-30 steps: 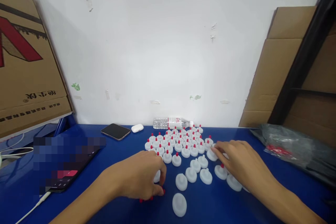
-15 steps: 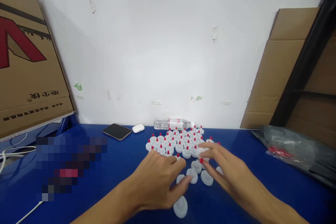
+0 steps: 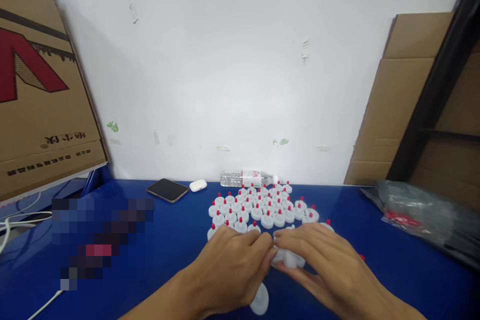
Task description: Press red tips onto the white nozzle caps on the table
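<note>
My left hand [image 3: 234, 265] is closed, fingertips pressed together near the right hand; whatever they pinch is hidden. Curved over a cluster of loose white plastic caps [image 3: 289, 258] is my right hand [image 3: 326, 255], its fingers above and its thumb below them. These caps show no red tips. One more white cap [image 3: 260, 301] lies flat on the table beneath my left hand. Beyond both hands stand many white caps with red tips [image 3: 257, 211], grouped close together. Some caps are partly covered by the hands.
The blue table [image 3: 168, 230] runs to a white wall. A clear bottle [image 3: 245, 178] lies behind the caps, left of it a white case [image 3: 198, 185] and a phone [image 3: 167, 190]. Plastic bags [image 3: 412, 210] lie right; a carton [image 3: 45, 90] stands left.
My right hand has moved down and left, from a red-tipped cap to the loose caps, which are now bunched together. My left fingers have closed and come beside it.
</note>
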`<state>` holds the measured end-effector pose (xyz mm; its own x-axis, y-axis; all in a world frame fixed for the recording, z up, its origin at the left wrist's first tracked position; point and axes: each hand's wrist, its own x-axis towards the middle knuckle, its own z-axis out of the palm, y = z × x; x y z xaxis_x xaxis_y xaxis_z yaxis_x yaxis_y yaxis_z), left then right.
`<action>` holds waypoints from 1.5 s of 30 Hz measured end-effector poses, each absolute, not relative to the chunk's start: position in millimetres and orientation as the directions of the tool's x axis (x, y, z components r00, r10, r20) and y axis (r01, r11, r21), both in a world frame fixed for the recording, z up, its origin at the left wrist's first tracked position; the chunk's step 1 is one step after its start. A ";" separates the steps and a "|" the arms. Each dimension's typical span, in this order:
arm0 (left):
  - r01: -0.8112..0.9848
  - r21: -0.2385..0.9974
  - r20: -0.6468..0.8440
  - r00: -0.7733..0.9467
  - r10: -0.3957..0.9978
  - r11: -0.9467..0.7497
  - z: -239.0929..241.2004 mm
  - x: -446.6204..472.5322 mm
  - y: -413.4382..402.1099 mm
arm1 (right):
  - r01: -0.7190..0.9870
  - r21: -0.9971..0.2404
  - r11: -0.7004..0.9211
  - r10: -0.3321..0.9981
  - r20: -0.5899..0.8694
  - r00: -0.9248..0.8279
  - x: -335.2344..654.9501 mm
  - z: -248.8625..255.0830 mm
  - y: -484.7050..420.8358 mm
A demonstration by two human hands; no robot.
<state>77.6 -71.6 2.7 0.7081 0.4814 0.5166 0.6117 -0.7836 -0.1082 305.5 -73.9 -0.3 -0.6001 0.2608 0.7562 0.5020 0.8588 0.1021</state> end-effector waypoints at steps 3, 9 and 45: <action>0.597 -0.047 0.483 0.716 0.505 -0.801 3.3 76.1 -72.6 | 0.476 0.078 0.876 0.257 0.760 -0.598 303.6 3.1 -74.2; 0.475 0.322 0.347 0.746 0.569 -0.819 15.9 72.5 -77.5 | 0.430 0.127 0.894 0.179 0.778 -0.602 302.6 2.1 -74.0; 0.878 0.222 -0.238 0.470 0.850 -0.423 48.7 34.6 -60.2 | 0.914 0.108 0.391 0.796 0.459 -0.395 354.7 -17.7 -25.6</action>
